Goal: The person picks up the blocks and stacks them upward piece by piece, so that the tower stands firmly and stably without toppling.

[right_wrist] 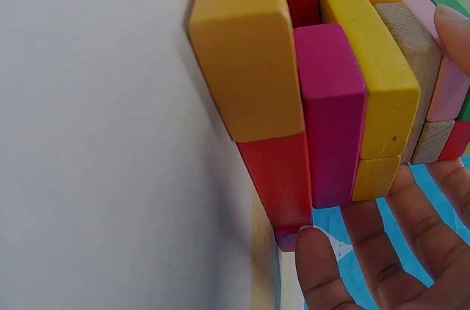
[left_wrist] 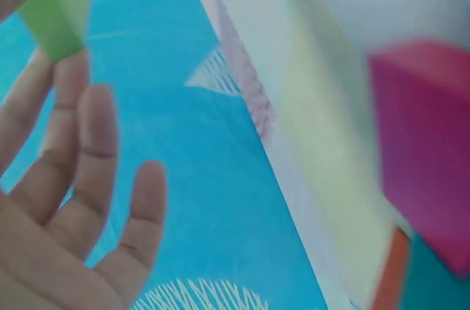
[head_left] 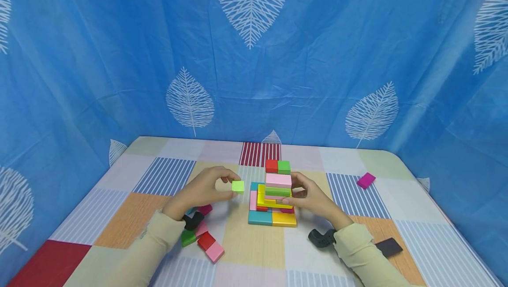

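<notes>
A stack of coloured blocks (head_left: 274, 196) stands in the middle of the table, with red and green blocks (head_left: 278, 166) on top. My left hand (head_left: 206, 190) pinches a light green block (head_left: 238, 186) just left of the stack; the same green block (left_wrist: 59, 9) shows at my fingertips in the left wrist view. My right hand (head_left: 313, 199) touches the right side of the stack, thumb near the pink block (head_left: 278, 180). In the right wrist view my fingers (right_wrist: 411, 229) lie against the stack's edge (right_wrist: 330, 104).
Loose blocks lie under my left forearm: green (head_left: 188, 237), red (head_left: 205, 240), pink (head_left: 214, 251), magenta (head_left: 204, 210). A magenta block (head_left: 365, 180) lies at the right, a black block (head_left: 389, 247) by my right sleeve. A blue leaf-print curtain (head_left: 254, 57) surrounds the table (head_left: 119, 216).
</notes>
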The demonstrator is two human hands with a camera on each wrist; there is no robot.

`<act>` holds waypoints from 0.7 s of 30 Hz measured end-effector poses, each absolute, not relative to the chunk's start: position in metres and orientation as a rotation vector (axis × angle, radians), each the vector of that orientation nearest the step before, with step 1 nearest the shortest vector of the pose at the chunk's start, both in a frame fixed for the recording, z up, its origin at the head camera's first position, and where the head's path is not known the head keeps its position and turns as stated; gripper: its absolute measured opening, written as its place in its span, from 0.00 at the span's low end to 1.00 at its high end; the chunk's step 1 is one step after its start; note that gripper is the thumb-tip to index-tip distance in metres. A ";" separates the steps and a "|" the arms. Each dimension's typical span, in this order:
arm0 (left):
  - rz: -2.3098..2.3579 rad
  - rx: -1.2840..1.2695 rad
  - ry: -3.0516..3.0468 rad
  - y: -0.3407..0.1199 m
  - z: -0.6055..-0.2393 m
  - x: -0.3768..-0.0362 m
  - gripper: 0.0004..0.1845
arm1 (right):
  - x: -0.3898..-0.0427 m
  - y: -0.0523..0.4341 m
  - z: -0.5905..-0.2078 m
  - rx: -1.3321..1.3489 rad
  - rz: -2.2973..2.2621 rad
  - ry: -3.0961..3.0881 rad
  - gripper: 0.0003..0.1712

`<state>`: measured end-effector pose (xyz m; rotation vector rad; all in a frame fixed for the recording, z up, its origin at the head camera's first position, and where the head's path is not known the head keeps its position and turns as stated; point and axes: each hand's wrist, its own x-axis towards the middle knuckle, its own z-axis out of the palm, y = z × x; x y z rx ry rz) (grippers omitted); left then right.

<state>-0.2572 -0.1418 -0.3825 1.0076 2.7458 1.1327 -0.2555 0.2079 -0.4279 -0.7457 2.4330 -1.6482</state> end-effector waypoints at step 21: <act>1.513 1.037 2.671 -0.084 -0.364 -0.255 0.18 | -0.256 0.208 -0.429 -0.760 -1.661 2.412 0.35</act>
